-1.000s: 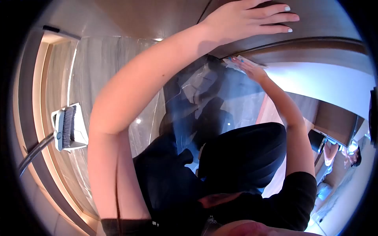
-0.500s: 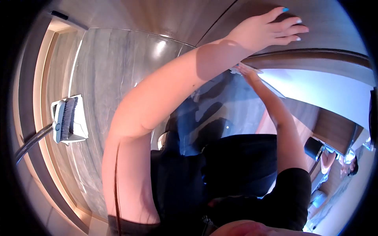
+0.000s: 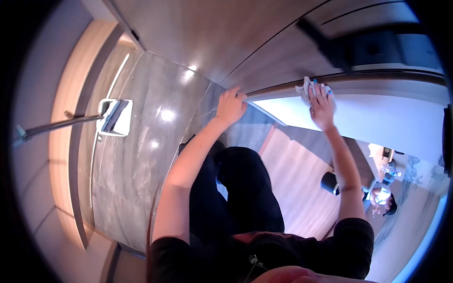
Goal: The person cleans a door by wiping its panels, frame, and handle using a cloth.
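Black T-shirt (image 3: 302, 247), short sleeves (image 3: 356, 233) ending above the elbows. Small white print (image 3: 254, 259) on chest, too small to read. Black long trousers (image 3: 250, 184). Right hand (image 3: 323, 111): nails (image 3: 315, 81) painted, blue and white.

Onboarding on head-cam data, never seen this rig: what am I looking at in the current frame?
There's no machine here: a person works with two bare hands. The single view comes from a camera worn on their head, looking forward and down, so their arms and dark trousers fill the lower middle. The picture sits in a rounded black border, and lines bend.

The right hand holds a crumpled white cloth or wipe at the edge of a bright white panel. The left hand shows nothing in it; whether it touches the surface behind is unclear.

On the grey floor are a white dustpan and a long-handled brush. Another person is at lower right.
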Demonstrator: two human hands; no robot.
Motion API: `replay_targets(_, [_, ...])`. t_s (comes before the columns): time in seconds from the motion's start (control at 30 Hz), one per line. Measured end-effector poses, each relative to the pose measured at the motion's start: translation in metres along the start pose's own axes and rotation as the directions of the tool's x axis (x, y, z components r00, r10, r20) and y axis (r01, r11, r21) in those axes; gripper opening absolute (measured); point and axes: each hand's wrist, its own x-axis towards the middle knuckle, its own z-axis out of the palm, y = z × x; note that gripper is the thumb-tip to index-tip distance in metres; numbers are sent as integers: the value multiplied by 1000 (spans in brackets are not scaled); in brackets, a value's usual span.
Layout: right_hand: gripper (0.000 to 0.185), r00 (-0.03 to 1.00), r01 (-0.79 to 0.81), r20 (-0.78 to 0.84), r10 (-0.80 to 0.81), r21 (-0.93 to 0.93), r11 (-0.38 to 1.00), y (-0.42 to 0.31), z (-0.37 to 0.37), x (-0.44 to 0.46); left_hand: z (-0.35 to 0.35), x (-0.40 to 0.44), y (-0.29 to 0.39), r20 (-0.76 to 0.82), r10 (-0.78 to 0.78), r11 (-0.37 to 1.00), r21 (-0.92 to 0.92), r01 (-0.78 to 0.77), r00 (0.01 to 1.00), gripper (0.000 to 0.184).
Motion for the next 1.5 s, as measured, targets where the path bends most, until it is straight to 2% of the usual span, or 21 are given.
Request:
replay_targets(0.03, [60,985,-12,-169,40,162,987,-11,-39,1,-13,-16,19,29,-108,954,-277,112,994,30])
replay_targets(0.07, [59,927,-217,2,374,817,535,-22,-48,-13,-22,-34,33,82,-202,822,-528,215,976,34])
replay_targets(0.1, [58,821,-253,360,444,925,-283,-34,-55,-24,-40,-50,52,153,-272,617,-730,294,950,39])
replay_targets(0.17, [55,748,-137,639,179,412,-901,-72,-126,-23,-91,-88,115,243,-314,415,-834,363,918,46])
replay_targets(0.2, [54,806,-161,590,49,297,-941,-86,-150,-25,-114,-108,145,290,-333,301,-869,393,897,49])
replay_targets(0.3, [53,885,-250,407,-225,8,-968,-131,-206,-30,-182,-147,219,368,-261,-256,-918,304,892,52])
replay_targets(0.33, [52,886,-261,388,-252,-29,-965,-145,-225,-31,-200,-154,238,348,-355,-293,-923,250,868,46])
replay_targets(0.43, [46,881,-279,399,-256,0,-960,-152,-261,-36,-240,-164,285,70,-546,79,-988,134,835,33])
replay_targets(0.47, [44,865,-294,444,-235,68,-953,-154,-268,-33,-256,-171,290,20,-601,246,-947,209,799,27])
replay_targets(0.6, [38,861,-366,444,-249,201,-908,-169,-323,-15,-302,-198,296,-201,-596,263,-964,-48,778,21])
replay_targets(0.67, [39,851,-416,446,-278,247,-875,-173,-326,-11,-318,-207,292,-246,-573,343,-938,-43,782,21])
replay_targets(0.7, [41,882,-427,325,-342,240,-872,-174,-329,-9,-326,-212,284,-264,-561,380,-924,-39,784,21])
replay_targets(0.77, [45,891,-451,69,-448,230,-862,-176,-342,-3,-344,-213,277,-296,-570,247,-951,-184,767,23])
replay_targets(0.87, [43,909,-417,222,-353,467,-780,-199,-359,16,-379,-222,261,-240,-472,90,-970,-225,848,29])
replay_targets(0.97, [37,938,-332,163,-305,677,-657,-230,-367,47,-410,-224,246,-160,-365,-124,-968,-218,917,34])
replay_targets(1.0, [35,941,-326,162,-297,668,-669,-241,-372,59,-412,-220,227,-95,-363,-219,-958,-184,927,47])
replay_targets(1.1, [35,952,-296,144,-269,646,-704,-270,-394,91,-440,-219,202,39,-218,-502,-861,-78,975,53])
replay_targets(1.23, [40,960,-267,113,-255,642,-718,-301,-414,146,-483,-215,164,71,-159,-358,-934,9,985,52])
replay_targets(1.3, [46,951,-291,114,-288,645,-707,-318,-426,171,-498,-211,131,168,-166,-461,-884,74,972,51])
replay_targets(1.4, [57,937,-314,112,-331,685,-658,-332,-435,203,-525,-205,101,138,-178,-455,-889,43,974,56])
replay_targets(1.5, [54,938,-296,123,-323,767,-569,-343,-428,232,-542,-194,73,128,-121,-491,-869,52,984,58])
